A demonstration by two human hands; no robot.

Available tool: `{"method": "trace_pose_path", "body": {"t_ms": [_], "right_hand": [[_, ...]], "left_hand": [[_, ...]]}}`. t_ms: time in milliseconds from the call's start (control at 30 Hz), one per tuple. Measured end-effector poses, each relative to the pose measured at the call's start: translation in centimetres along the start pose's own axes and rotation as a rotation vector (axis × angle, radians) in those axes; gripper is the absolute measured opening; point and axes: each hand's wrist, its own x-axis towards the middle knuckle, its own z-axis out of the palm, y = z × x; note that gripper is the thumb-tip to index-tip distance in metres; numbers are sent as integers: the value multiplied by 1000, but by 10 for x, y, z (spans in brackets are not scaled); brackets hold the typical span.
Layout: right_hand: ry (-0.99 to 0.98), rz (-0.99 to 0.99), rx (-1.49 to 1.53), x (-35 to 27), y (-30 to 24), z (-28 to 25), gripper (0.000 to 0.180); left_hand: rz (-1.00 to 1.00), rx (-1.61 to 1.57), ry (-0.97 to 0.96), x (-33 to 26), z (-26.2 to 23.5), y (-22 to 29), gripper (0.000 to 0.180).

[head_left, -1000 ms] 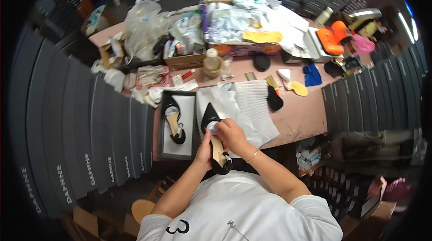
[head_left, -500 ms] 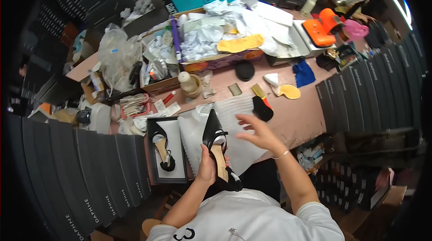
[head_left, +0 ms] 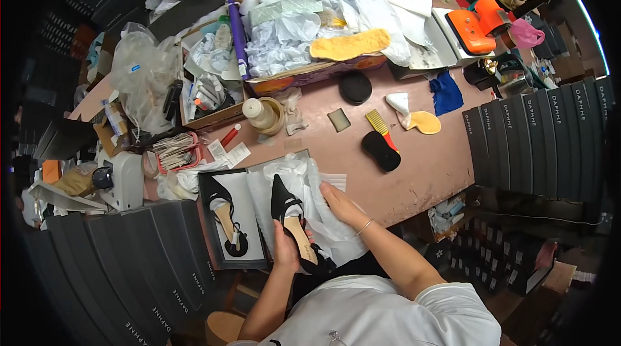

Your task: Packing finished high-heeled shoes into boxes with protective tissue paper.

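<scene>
My left hand (head_left: 285,246) grips a black pointed slingback shoe (head_left: 288,211) with a tan insole, its toe pointing away from me over white tissue paper (head_left: 309,178). My right hand (head_left: 341,206) lies flat and spread on that tissue, just right of the shoe. The tissue lines an open shoe box (head_left: 284,158) at the table's near edge. To the left, a matching black shoe (head_left: 226,216) lies in a black box lid (head_left: 208,229) on white lining.
A black shoe brush (head_left: 380,145), a small card (head_left: 339,119), a yellow insole (head_left: 424,122) and a blue cloth (head_left: 445,94) lie on the pink table (head_left: 414,171). Behind them stand a cardboard box of tissue (head_left: 304,42) and clutter. Stacks of dark shoe boxes (head_left: 537,139) flank both sides.
My right hand has come off the shoe and dropped flat onto the tissue at its right. My left hand keeps hold of the shoe. My view has shifted closer to the table.
</scene>
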Motion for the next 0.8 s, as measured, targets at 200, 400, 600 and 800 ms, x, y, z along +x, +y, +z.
{"method": "trace_pose_path", "body": {"t_ms": [200,400,600,800], "right_hand": [[-77,-52,-224,1,-27,-29,46],[229,-290,-129,18,-89,-40,18],[-114,-637,-227,31,-204,32,13],[-59,-964,-616,149,-224,156,22]], "left_hand": [[1,-75,-78,-2,-10,1,74],[65,-162,-224,-28,2,28,73],[199,-321,-226,-60,-3,45,70],[355,-411,-50,-84,-42,67,69]]}}
